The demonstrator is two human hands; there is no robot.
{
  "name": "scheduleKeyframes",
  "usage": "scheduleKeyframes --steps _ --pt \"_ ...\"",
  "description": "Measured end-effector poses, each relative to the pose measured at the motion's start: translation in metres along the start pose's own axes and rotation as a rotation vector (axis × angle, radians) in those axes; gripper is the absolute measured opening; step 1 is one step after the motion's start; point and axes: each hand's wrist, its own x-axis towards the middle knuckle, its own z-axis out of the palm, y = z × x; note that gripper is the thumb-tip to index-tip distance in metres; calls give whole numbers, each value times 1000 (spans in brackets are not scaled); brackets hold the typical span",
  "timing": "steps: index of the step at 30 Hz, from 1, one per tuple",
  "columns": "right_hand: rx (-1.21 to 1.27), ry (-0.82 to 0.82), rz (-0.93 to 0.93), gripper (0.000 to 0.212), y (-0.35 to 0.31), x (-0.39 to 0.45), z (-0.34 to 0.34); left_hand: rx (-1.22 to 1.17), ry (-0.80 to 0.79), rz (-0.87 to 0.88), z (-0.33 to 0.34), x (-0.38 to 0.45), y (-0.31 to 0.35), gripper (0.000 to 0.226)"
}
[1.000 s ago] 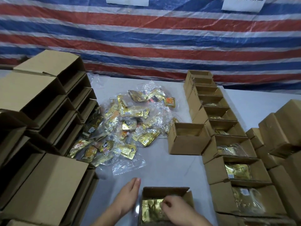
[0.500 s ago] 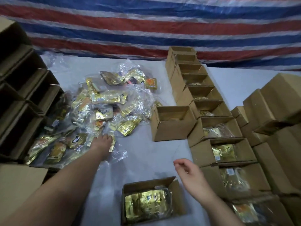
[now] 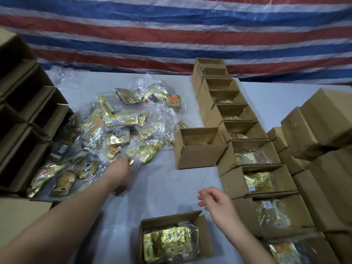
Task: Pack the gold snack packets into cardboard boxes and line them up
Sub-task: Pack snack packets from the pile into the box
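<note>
a row of filled boxes (image 3: pixel 259 180) lines the desk's right edge; the near-edge box (image 3: pixel 174 238) holds packets; a big packet pile (image 3: pixel 114 134) remains; left hand (image 3: pixel 119 171) reaches in, finger state hidden; right hand (image 3: pixel 217 203) hovers, fingers loosely curled, empty.

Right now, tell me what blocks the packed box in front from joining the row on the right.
Nothing visible: bare table lies between the packed box and the row of boxes; only the right hand hovers above that gap.

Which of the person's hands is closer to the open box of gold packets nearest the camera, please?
Right. The right hand hovers just above and right of the near box, holding nothing. The left hand is farther off, reaching into the packet pile.
</note>
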Motion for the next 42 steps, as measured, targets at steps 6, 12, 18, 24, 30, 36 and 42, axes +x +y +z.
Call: scheduleKeyframes --steps 6,12,18,24,30,36,42 --pt "38 -71 -106 10 -51 -8 15 -588 63 37 -66 -48 43 14" --pt "209 -272 -186 68 -119 -21 23 -864 129 195 -134 -127 95 18" --pt "370 -473 -165 91 -133 -44 22 -1162 153 253 -150 -171 132 45" --pt "603 -574 -110 55 -128 -55 14 -831 182 385 -132 -190 156 63" --pt "661 -545 -15 37 -107 -52 -7 -321 -11 487 -127 -199 142 100" --pt "432 -377 -64 27 -70 -32 -20 -498 -203 133 -73 -200 70 61" --pt "-18 -576 -167 61 -39 -34 -3 -487 -253 10 26 -211 32 46"
